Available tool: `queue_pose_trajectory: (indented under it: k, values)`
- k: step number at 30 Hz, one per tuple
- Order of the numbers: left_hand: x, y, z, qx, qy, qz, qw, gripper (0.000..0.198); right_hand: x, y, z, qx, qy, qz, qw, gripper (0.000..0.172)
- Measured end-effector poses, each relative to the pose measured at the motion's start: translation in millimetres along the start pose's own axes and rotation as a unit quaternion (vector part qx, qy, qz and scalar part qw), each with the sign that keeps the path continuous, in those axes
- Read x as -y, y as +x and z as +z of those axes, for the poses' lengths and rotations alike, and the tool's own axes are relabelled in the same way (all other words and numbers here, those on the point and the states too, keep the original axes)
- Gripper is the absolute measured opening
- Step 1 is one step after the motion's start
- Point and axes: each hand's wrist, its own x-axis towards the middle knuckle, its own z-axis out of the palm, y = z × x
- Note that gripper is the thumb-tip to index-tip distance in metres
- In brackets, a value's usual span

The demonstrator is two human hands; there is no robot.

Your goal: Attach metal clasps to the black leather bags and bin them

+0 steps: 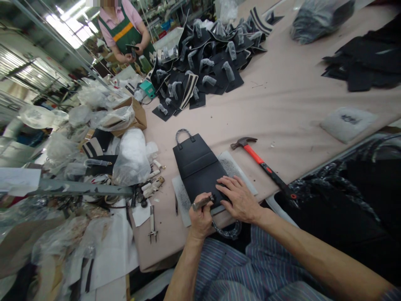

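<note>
A black bag panel (pixel 200 161) with wrapped loop handles lies over a pale speckled slab (pixel 181 200) at the table's front edge. My left hand (pixel 201 215) is closed round a short metal tool (pixel 202 202), whose end is over the panel's near part. Flat on the panel's near right part, my right hand (pixel 239 198) has its fingers spread. One wrapped handle (pixel 230 232) hangs over the edge below my hands. A claw hammer (pixel 258 159) with a red and black handle rests right of the slab.
Black pieces with wrapped handles (pixel 206 58) are heaped at the back. Calipers (pixel 152 223) and plastic-wrapped items (pixel 131 156) lie left. A whitish block (pixel 348 123) and black sheets (pixel 366 62) are on the right. A person in a green apron (pixel 127 33) stands behind, holding something dark.
</note>
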Motion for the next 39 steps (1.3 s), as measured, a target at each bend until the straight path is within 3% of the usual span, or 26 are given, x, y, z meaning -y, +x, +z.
queue_pose_trajectory:
  k: [14,19,21,25,27,29,31,34,39]
  values:
    - [-7,14,5.5,0.053,0.016,0.042,0.998,0.018,1,-1,1,0.000,0.004,0.004,1.000,0.049]
    - [-14,20,9.1,0.058,0.015,-0.012,0.998,0.016,-4,0,-5,-0.010,0.047,-0.020,0.999,0.045]
    - [-15,21,9.1,0.059,0.008,-0.033,0.998,0.015,-16,1,-16,-0.048,0.076,-0.020,0.996,0.038]
    - [-14,21,10.3,0.056,-0.015,-0.042,0.997,0.013,-60,2,-49,-0.155,0.003,0.085,0.984,0.029]
    - [-14,21,11.2,0.053,-0.021,-0.043,0.997,0.013,-84,1,-62,-0.124,-0.075,0.173,0.974,0.031]
    - [-15,21,11.6,0.053,-0.024,-0.040,0.997,0.012,-101,0,-71,-0.047,-0.110,0.250,0.961,0.036]
    - [-15,21,11.3,0.055,-0.028,-0.035,0.997,0.013,-109,4,-76,0.004,-0.048,0.330,0.943,0.037]
    - [-15,20,10.1,0.058,-0.038,-0.031,0.997,0.014,-111,17,-82,0.013,0.109,0.437,0.892,0.031]
    - [-13,17,8.1,0.064,-0.053,-0.030,0.996,0.014,-94,39,-89,0.048,0.273,0.472,0.837,0.008]
